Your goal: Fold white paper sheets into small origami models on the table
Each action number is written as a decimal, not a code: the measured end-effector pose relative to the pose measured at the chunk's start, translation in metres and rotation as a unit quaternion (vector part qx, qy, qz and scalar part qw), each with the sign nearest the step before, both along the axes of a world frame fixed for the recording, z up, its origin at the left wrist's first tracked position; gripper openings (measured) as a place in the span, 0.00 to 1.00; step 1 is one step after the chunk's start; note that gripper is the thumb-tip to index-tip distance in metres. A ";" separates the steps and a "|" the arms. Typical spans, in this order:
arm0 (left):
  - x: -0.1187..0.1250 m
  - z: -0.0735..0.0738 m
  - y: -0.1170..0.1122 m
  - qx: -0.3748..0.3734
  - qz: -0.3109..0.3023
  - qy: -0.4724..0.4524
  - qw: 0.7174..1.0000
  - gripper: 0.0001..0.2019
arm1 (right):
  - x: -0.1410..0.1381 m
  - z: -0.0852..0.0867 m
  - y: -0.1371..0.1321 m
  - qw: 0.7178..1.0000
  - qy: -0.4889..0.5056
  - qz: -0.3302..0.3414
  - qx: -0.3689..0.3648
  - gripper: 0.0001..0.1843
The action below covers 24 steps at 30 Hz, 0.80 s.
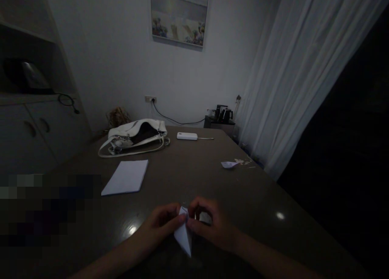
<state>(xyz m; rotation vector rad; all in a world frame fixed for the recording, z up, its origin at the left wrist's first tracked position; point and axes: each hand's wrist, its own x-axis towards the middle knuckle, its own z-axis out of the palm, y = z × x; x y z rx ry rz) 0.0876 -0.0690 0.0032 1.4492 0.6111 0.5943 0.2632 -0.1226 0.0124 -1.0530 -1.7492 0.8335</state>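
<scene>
Between my two hands is a folded piece of white paper (184,239), narrowing to a point toward me. My left hand (165,221) pinches its upper left side between thumb and fingers. On the opposite side, my right hand (209,222) grips the paper's upper right edge with thumb and curled fingers. The fingertips partly cover the paper's top, so the folds there are hard to make out. Both hands are just above the near part of the dark table (243,214).
A stack of white paper (127,177) lies left of my hands. Farther back are a white handbag (136,135) and a white power bank (187,136) with a short cable. A small folded paper (228,165) sits at the right, near scraps (243,162) by the table edge.
</scene>
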 end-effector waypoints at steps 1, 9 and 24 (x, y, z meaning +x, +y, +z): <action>0.000 0.000 0.000 -0.001 -0.002 -0.002 1.000 0.18 | -0.001 0.000 -0.001 1.000 -0.013 -0.010 0.015 0.04; -0.004 -0.007 -0.001 0.012 0.014 0.029 0.999 0.16 | -0.006 0.001 -0.004 0.996 -0.044 -0.032 0.072 0.03; -0.002 -0.013 0.001 0.050 0.010 0.031 0.998 0.12 | -0.010 -0.002 -0.006 0.998 -0.018 -0.007 0.062 0.03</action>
